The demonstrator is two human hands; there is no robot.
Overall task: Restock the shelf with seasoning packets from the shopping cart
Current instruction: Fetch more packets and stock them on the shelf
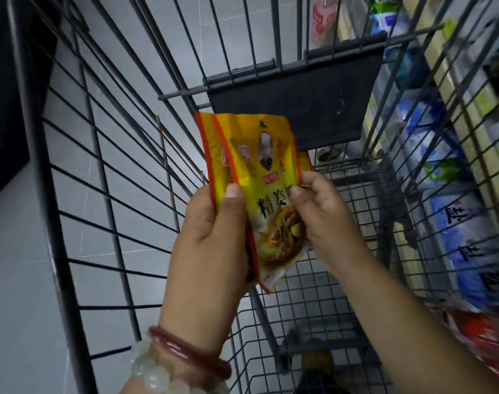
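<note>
I hold a small stack of yellow seasoning packets with red edges above the wire shopping cart. My left hand grips the stack from the left, thumb pressed on the front packet. My right hand pinches the right edge of the front packet between thumb and fingers. At least two packets overlap; a corner of another shows behind the right side. The cart's bottom grid below my hands looks bare of packets.
The cart's dark fold-down flap stands just beyond the packets. Shelves with blue and white bags run along the right, outside the cart wall. Red packaging lies at the lower right. Grey floor shows to the left.
</note>
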